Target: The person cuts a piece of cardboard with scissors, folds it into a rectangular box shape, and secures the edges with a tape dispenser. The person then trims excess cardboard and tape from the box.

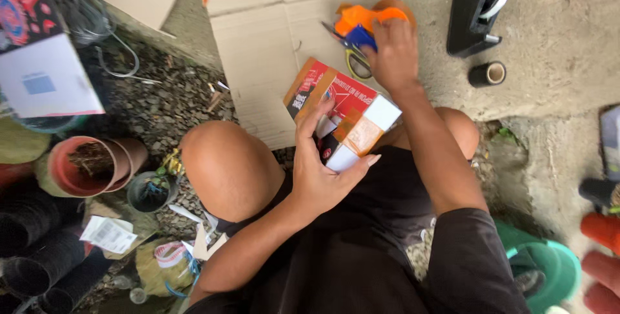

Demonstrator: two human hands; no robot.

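The person crouches over a flattened sheet of cardboard (258,49) laid on the ground, knees up on either side of the work. The left hand (323,172) grips a small red and white box (342,110), fingers wrapped round its near end and thumb along the side, so that the box hangs tilted just above the cardboard, between the knees. Strips of brown tape already lie across the box, one band near its far end and a patch over the near corner, so part of the wrapping looks done; the near flap, white and still showing, seems to me not fully covered. The right hand (392,52) reaches forward and closes over an orange tape dispenser (368,17) that rests on the cardboard, beside a pair of scissors (352,52) with a yellow-green handle. Whether the dispenser is lifted or only touched, I cannot tell. My judgement is that the taping is under way but not finished, with more tape to be drawn and cut. Well apart on the concrete stand a black desk tape dispenser (478,7) and a small dark roll (487,73). To the left lie clay-coloured pots (90,165) and gravel.
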